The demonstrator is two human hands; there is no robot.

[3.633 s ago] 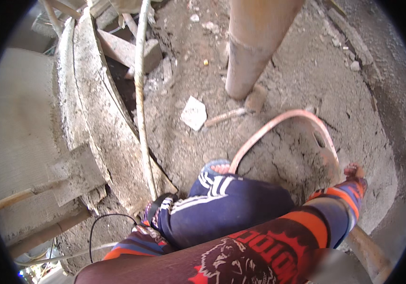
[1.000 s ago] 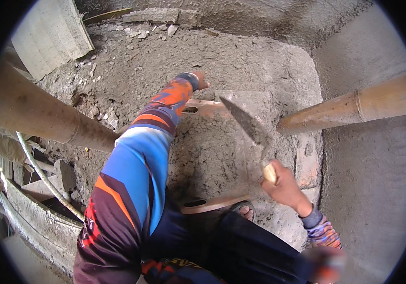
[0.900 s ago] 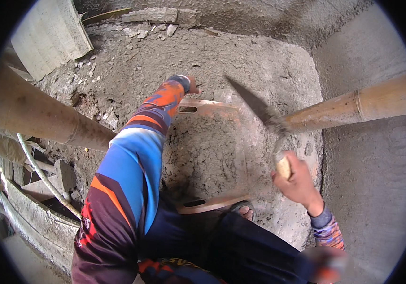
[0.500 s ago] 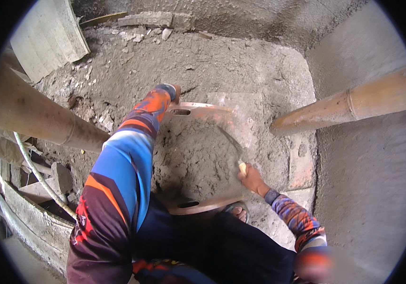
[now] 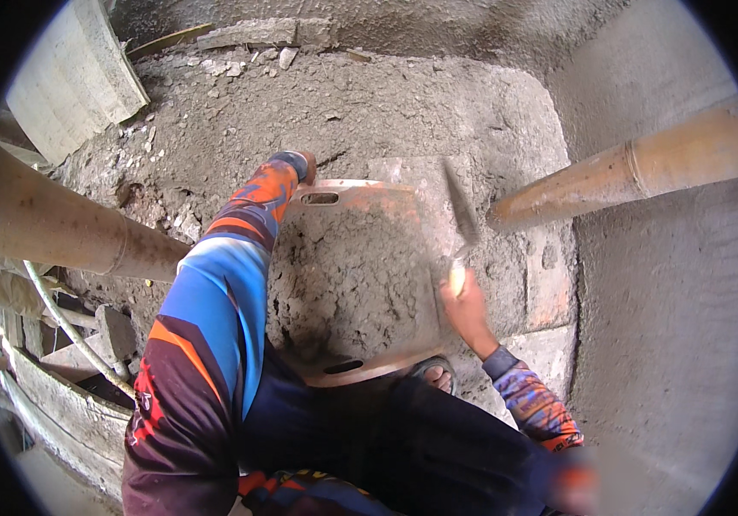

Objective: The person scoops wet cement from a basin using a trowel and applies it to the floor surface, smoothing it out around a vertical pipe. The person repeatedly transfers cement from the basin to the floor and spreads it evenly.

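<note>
A shallow orange-brown tray [image 5: 369, 370] full of grey wet mortar [image 5: 360, 275] lies on the ground in front of my legs. It has a slotted handle hole at its far and near ends. My left hand [image 5: 307, 165] is curled at the tray's far left corner, gripping the rim; its fingertips are mostly hidden. In my right hand [image 5: 467, 311], closed round a pale handle, is a trowel [image 5: 462, 208]. Its blade points away from me, raised beyond the tray's right edge and slightly blurred.
A bamboo pole [image 5: 627, 176] slants in on the right, near a smooth grey wall [image 5: 661, 344]. Another bamboo pole [image 5: 68, 219] stands at left, above a pale hose [image 5: 76, 335] and broken blocks. My sandalled foot [image 5: 436, 376] is beside the tray's near right corner. A pale panel [image 5: 76, 82] leans at far left.
The trowel has swung up and right, off the mortar to beyond the tray's right edge, its blade turning outward. My left hand stays at the tray's corner. The whole view shifted slightly.
</note>
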